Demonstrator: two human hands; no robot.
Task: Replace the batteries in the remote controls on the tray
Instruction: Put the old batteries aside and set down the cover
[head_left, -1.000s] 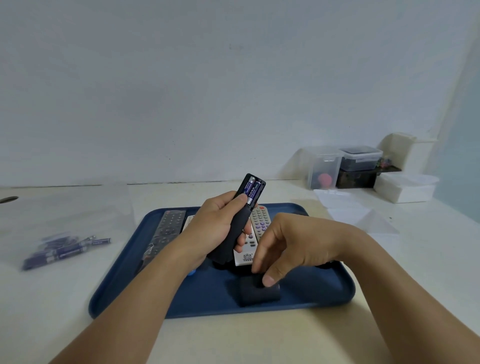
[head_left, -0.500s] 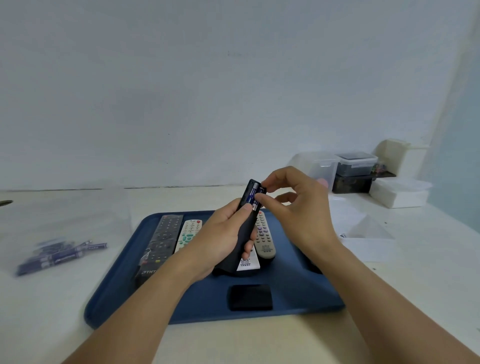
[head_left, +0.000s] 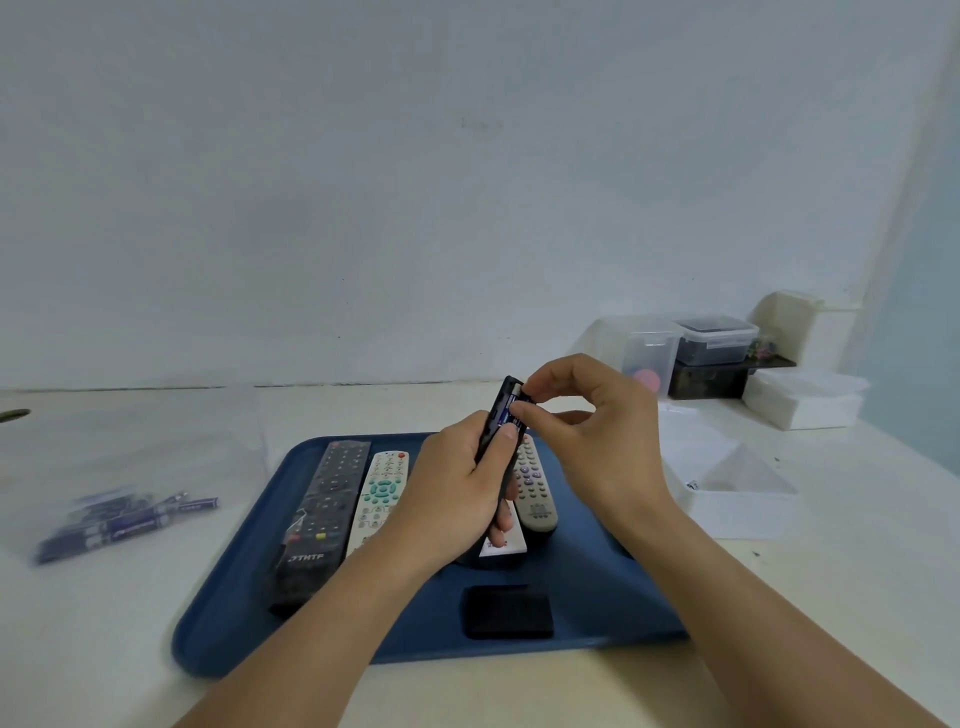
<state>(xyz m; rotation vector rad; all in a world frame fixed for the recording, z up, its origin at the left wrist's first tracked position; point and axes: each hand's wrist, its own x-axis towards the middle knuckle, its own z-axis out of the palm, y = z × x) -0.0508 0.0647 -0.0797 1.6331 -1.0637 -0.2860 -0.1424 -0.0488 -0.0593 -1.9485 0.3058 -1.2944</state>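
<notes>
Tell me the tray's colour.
Dark blue tray, clearest in the head view.

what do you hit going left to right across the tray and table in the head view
Loose batteries on the table, black remote, white remote, left hand gripping the held black remote, right hand pinching its battery, clear containers.

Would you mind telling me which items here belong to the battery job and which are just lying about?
Job: black remote in left hand, battery pinched by right hand, cover, tray, remotes, bagged batteries.
Lying about: storage boxes, white tray.
</notes>
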